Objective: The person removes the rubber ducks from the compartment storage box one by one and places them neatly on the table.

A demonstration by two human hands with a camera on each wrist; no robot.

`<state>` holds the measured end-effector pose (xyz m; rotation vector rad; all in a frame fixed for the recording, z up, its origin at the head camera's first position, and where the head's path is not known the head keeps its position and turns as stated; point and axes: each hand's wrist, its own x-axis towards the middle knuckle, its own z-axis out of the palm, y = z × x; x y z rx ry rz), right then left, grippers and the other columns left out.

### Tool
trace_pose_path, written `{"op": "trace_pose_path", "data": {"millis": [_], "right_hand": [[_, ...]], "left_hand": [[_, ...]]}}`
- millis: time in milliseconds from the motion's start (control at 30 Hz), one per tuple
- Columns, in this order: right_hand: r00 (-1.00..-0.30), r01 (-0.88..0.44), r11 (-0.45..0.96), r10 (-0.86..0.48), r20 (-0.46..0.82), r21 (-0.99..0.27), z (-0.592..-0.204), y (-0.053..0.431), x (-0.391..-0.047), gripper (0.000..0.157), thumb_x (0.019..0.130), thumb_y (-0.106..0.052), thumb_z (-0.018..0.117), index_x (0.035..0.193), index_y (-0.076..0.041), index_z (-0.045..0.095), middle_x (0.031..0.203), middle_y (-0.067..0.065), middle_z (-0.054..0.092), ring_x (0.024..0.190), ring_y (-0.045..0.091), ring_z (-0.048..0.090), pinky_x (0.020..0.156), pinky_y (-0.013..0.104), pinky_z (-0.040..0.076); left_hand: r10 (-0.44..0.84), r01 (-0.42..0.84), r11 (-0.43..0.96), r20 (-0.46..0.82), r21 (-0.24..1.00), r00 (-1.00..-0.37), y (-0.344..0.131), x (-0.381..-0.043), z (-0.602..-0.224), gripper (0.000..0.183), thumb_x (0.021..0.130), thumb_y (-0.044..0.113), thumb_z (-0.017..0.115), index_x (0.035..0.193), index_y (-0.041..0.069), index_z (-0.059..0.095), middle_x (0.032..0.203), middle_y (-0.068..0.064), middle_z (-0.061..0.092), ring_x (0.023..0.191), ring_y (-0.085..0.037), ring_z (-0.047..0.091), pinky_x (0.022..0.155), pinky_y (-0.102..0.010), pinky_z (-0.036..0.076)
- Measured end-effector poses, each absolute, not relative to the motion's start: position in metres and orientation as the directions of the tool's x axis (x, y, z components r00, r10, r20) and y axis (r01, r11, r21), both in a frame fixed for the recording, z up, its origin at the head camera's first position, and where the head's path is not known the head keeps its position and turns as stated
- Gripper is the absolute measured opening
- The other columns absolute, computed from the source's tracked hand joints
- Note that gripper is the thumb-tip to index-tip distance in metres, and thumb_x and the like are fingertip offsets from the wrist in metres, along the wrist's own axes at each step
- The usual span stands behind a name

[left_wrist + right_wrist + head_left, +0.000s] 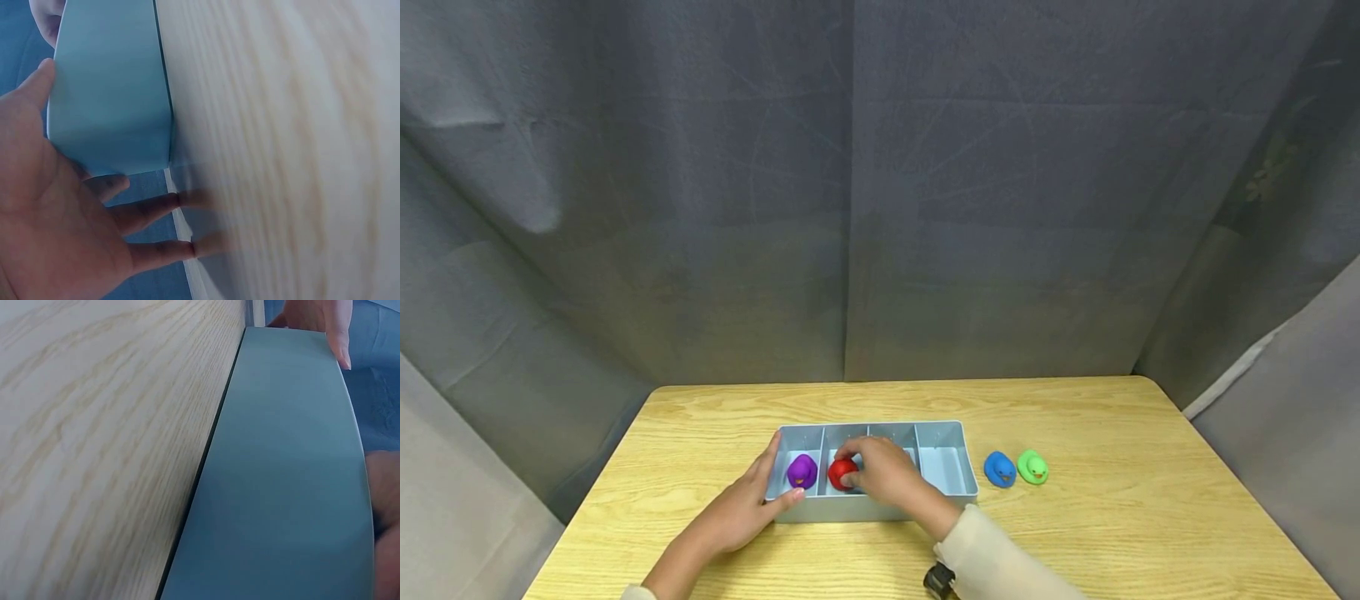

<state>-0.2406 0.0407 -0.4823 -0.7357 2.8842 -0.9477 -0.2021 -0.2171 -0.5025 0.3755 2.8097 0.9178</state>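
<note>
A grey-blue divided box (880, 508) sits on the table, its compartments in one row. In its leftmost compartment is a purple rubber duck (802, 472). My right hand (887, 471) reaches into the second compartment and pinches a red rubber duck (840, 475) between thumb and fingers; the wrist covers part of the third compartment. My left hand (741, 504) rests on the box's left end, thumb on the front rim and fingers along the side. The left wrist view shows this hand (56, 206) with fingers extended, two fingertips on the table.
Right of the box, a blue rubber duck (1000, 469) and a green rubber duck (1033, 467) stand side by side on the wooden table (1112, 533). Grey curtains (1000, 208) hang behind and beside the table. A small black object (937, 579) shows by the right sleeve.
</note>
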Motion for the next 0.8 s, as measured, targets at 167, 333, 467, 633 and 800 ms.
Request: {"op": "trace_pose_path", "data": {"millis": [167, 333, 467, 633, 800], "right_hand": [[-0.890, -0.434, 0.711, -0.435, 0.140, -0.552, -0.484, 0.040, -0.241, 0.023, 0.082, -0.013, 0.087, 0.102, -0.017, 0.078, 0.104, -0.001, 0.077, 0.097, 0.022, 0.069, 0.076, 0.037, 0.053], [-0.879, -0.460, 0.700, -0.445, 0.170, -0.546, -0.484, 0.040, -0.241, 0.019, 0.083, -0.011, 0.086, 0.100, -0.016, 0.078, 0.102, 0.000, 0.077, 0.096, 0.023, 0.069, 0.078, 0.036, 0.054], [-0.869, -0.480, 0.683, -0.457, 0.190, -0.550, -0.482, 0.041, -0.240, 0.019, 0.083, -0.010, 0.085, 0.100, -0.014, 0.078, 0.102, 0.002, 0.077, 0.098, 0.026, 0.070, 0.081, 0.038, 0.055], [-0.863, -0.487, 0.664, -0.467, 0.194, -0.568, -0.477, 0.041, -0.238, 0.020, 0.085, -0.008, 0.084, 0.103, -0.011, 0.078, 0.103, 0.004, 0.078, 0.102, 0.029, 0.071, 0.086, 0.040, 0.055], [-0.865, -0.475, 0.649, -0.468, 0.180, -0.594, -0.472, 0.043, -0.235, 0.021, 0.086, -0.008, 0.082, 0.106, -0.010, 0.078, 0.107, 0.005, 0.077, 0.105, 0.030, 0.070, 0.091, 0.043, 0.055]], "left_hand": [[0.289, 0.190, 0.777, -0.072, 0.601, -0.955, -0.217, -0.202, -0.501, 0.098, 0.099, 0.067, 0.052, 0.166, 0.028, -0.008, 0.172, -0.016, 0.014, 0.148, -0.049, 0.032, 0.116, -0.067, 0.031], [0.287, 0.183, 0.777, -0.080, 0.603, -0.955, -0.217, -0.202, -0.501, 0.098, 0.099, 0.067, 0.052, 0.166, 0.030, -0.009, 0.172, -0.015, 0.013, 0.149, -0.048, 0.032, 0.117, -0.067, 0.030], [0.282, 0.174, 0.776, -0.087, 0.606, -0.956, -0.217, -0.202, -0.502, 0.098, 0.099, 0.067, 0.052, 0.166, 0.030, -0.009, 0.172, -0.014, 0.012, 0.149, -0.048, 0.032, 0.117, -0.067, 0.030], [0.283, 0.182, 0.776, -0.075, 0.604, -0.956, -0.216, -0.202, -0.501, 0.098, 0.099, 0.066, 0.052, 0.167, 0.025, -0.005, 0.172, -0.015, 0.013, 0.148, -0.048, 0.032, 0.117, -0.067, 0.031], [0.287, 0.193, 0.778, -0.065, 0.598, -0.956, -0.216, -0.201, -0.500, 0.097, 0.100, 0.066, 0.052, 0.167, 0.025, -0.005, 0.172, -0.015, 0.014, 0.148, -0.049, 0.034, 0.116, -0.067, 0.032]]}}
